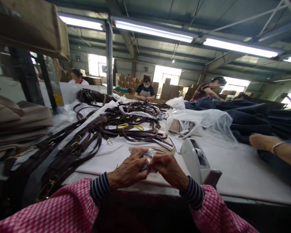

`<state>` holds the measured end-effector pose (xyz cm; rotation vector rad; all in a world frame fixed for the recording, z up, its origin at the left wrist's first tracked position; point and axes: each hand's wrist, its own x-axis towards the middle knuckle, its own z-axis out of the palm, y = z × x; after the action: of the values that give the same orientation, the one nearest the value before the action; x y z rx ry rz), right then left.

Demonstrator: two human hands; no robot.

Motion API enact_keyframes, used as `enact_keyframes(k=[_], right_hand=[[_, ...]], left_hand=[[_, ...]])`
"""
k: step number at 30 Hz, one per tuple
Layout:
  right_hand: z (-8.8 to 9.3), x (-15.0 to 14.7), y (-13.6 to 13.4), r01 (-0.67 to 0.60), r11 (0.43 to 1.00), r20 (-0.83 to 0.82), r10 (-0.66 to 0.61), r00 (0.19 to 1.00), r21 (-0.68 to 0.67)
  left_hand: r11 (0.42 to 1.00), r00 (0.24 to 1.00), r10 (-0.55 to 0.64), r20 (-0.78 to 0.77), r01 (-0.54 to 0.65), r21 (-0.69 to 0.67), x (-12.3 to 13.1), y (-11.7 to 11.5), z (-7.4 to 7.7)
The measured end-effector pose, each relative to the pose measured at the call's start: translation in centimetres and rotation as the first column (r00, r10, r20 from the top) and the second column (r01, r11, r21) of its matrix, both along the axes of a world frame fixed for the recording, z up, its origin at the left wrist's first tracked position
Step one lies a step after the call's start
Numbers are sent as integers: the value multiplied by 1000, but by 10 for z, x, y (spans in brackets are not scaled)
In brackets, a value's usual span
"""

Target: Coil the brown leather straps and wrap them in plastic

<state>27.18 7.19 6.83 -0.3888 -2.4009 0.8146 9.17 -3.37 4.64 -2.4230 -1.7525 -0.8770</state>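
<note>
As they curl nearly shut, the left hand [128, 168] and right hand [169, 170] pinch one small dark piece [144, 167] — perhaps leather.

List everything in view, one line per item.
leather straps with buckles: many, dark brown, heaped across the table's left and middle
swivel clip: one, brass, at the straps' edge
scissors: one pair, yellow handles, on the straps
tape dispenser: one, grey, right of the hands
plastic bag: one, translucent, beyond the dispenser
folded material: one stack, taupe, far left
cloth: one heap, navy, far right
worktable: one, white, under these
cartons: many, brown, stacked far back
co-workers: three, beyond the table
small object: one, dark, between the hands
left hand: one, bare, pinching it
right hand: one, bare, pinching it
sleeves: two, pink check, on the person's arms
</note>
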Motion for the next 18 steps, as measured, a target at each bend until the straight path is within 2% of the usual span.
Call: enact_keyframes(k=[6, 10, 13, 15, 18], right_hand=[[20, 2, 4, -164, 979, 269, 127, 955, 120], [26, -1, 11, -249, 954, 333, 184, 925, 165], [24, -1, 8, -254, 928, 358, 147, 922, 272], [18, 0, 2, -234, 887, 371, 78, 925, 398], [7, 5, -4, -194, 761, 350, -47, 936, 619]], left_hand=[[992, 982, -89, -165, 102, 71, 6, 6, -1], [989, 974, -139, -177, 144, 20, 9, 2, 7], [984, 975, -177, -131, 177, -9, 8, -3, 10], [982, 979, -187, -76, 186, -23, 3, -4, 6], [982, 984, -179, -17, 178, -68, -4, 1, -3]])
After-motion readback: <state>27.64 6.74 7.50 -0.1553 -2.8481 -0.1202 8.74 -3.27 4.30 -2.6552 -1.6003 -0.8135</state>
